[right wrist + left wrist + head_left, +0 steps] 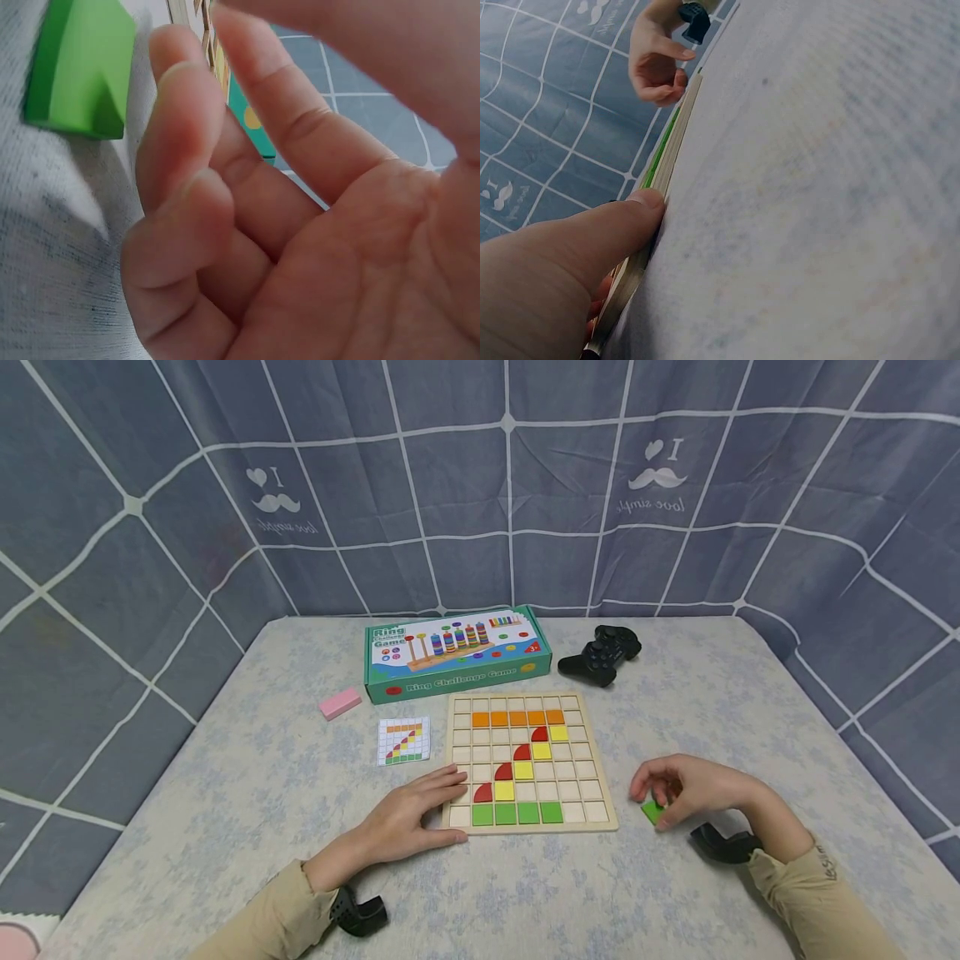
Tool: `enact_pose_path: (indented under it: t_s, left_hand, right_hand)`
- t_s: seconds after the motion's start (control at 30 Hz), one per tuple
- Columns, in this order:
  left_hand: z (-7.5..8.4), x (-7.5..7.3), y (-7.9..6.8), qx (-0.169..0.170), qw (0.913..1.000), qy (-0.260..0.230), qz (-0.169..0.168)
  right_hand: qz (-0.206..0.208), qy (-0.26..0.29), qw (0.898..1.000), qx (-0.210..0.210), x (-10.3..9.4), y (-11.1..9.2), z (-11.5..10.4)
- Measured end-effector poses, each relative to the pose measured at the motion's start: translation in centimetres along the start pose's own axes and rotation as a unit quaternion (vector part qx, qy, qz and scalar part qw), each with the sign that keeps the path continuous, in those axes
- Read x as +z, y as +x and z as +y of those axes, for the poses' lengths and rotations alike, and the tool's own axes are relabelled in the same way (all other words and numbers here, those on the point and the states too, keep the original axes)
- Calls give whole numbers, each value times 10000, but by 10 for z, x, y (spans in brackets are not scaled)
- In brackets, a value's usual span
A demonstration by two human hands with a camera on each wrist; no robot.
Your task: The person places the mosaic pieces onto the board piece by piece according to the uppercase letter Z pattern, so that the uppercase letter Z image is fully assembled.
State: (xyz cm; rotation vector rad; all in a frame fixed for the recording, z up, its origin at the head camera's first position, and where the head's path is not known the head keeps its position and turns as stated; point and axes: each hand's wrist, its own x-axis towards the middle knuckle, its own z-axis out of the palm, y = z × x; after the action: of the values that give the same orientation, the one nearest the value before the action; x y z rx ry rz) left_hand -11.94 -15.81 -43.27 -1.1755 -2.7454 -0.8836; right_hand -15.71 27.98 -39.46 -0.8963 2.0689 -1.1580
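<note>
My left hand rests on the left edge of a wooden grid board, fingers straight over its squares and thumb at the near corner. Across the board lie an orange row, a red quarter-round and yellow square diagonal, and several green tiles along the bottom. Right of the board, my right hand hovers over a loose green square tile. Its fingers are loosely curled, thumb and index apart around the tile. In the right wrist view the green tile lies beyond the curled fingers.
A small pattern card lies left of the board, with a pink block behind it. Toward the back stand a green Ring Challenge Game box and a black game controller. A blue checked curtain borders the table.
</note>
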Motion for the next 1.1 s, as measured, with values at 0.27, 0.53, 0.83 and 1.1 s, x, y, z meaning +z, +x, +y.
enact_pose_path:
  t_s: [0.27, 0.53, 0.83, 1.1]
  left_hand:
    - [0, 0, 0, -14, 10000, 8, -9]
    - [1, -1, 0, -45, 10000, -26, -35]
    - [0, -1, 0, -56, 10000, -37, -55]
    - [0, -1, 0, -97, 9999, -65, -91]
  right_hand:
    - [-132, 198, 9997, -38, 0, 0, 3]
    - [34, 41, 9996, 268, 0, 0, 2]
    - [300, -299, 9968, 680, 4, 7, 0]
    - [-157, 382, 9991, 62, 5, 19, -1]
